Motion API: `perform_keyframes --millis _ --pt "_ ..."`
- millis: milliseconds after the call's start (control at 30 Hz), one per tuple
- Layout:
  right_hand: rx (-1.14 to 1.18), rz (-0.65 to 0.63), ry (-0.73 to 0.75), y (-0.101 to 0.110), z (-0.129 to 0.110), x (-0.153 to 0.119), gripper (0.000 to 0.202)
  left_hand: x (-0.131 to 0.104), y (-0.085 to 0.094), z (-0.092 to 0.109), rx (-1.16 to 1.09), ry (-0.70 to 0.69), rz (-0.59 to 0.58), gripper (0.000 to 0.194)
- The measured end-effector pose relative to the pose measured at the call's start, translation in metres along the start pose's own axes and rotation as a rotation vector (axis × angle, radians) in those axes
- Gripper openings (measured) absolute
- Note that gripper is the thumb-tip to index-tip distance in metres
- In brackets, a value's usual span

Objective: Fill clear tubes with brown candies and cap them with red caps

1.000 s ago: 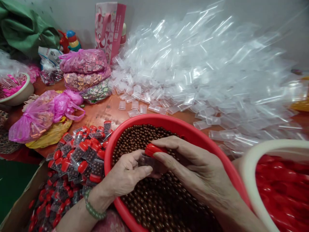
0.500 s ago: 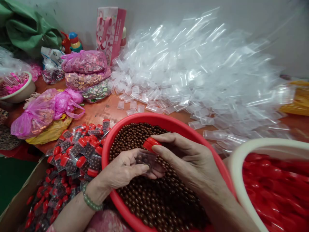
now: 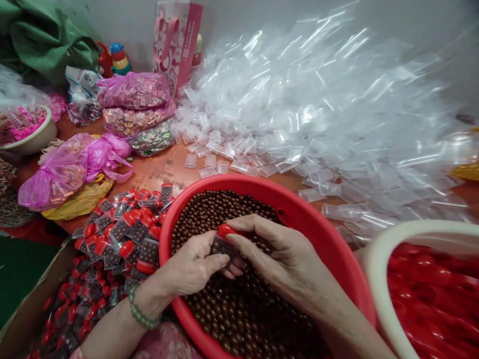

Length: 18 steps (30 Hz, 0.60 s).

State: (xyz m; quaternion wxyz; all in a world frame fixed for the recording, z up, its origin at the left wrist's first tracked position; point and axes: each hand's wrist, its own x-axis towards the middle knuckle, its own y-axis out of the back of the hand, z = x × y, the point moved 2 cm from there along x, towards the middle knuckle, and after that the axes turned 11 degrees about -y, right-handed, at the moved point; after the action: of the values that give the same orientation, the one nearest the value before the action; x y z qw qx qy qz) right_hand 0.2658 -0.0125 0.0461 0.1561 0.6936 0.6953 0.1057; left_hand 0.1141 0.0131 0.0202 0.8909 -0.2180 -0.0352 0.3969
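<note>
Over a red basin (image 3: pixel 318 224) of shiny brown balls (image 3: pixel 220 319), my two hands meet. My left hand (image 3: pixel 194 262), with a green bead bracelet at its wrist, is closed round a small clear plastic container (image 3: pixel 220 248) that has brown balls inside. Between the thumb and fingers of my right hand (image 3: pixel 273 249) is a red cap (image 3: pixel 225 230), which sits at the container's open end. Whether the cap is fully seated cannot be made out. Part of the container is hidden by my fingers.
Left of the basin, filled red-capped containers (image 3: pixel 127 224) are heaped over a box. A white tub (image 3: pixel 377 249) of red caps (image 3: pixel 434 294) stands right. Empty clear containers (image 3: pixel 284 109) pile up behind. Pink bags (image 3: pixel 134 92) and a paper bag (image 3: pixel 172 45) stand back left.
My right hand has brought the red cap down and left onto the container's end. My left hand still holds the container. The view has shifted slightly.
</note>
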Motion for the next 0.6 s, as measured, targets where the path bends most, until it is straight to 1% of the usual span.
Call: perform_keyframes --millis 133,300,433,533,600 --pt "0.013 0.056 0.088 -0.002 0.003 -0.003 0.01 0.001 -0.003 0.002 0.125 -0.032 -0.001 0.012" --pt "-0.065 0.145 0.142 -0.002 0.008 -0.005 0.016 0.001 -0.002 -0.001 0.204 0.007 -0.007 0.007" --pt "-0.092 0.113 0.132 -0.003 0.01 -0.005 0.017 0.0 -0.001 -0.002 0.229 0.038 0.002 0.007" --pt "-0.028 0.079 0.109 -0.004 0.012 -0.005 0.017 -0.001 0.001 -0.002 0.263 0.022 0.02 0.008" --pt "0.024 0.071 0.092 -0.005 0.013 -0.005 0.015 -0.001 0.002 -0.003 0.313 -0.006 0.038 0.012"
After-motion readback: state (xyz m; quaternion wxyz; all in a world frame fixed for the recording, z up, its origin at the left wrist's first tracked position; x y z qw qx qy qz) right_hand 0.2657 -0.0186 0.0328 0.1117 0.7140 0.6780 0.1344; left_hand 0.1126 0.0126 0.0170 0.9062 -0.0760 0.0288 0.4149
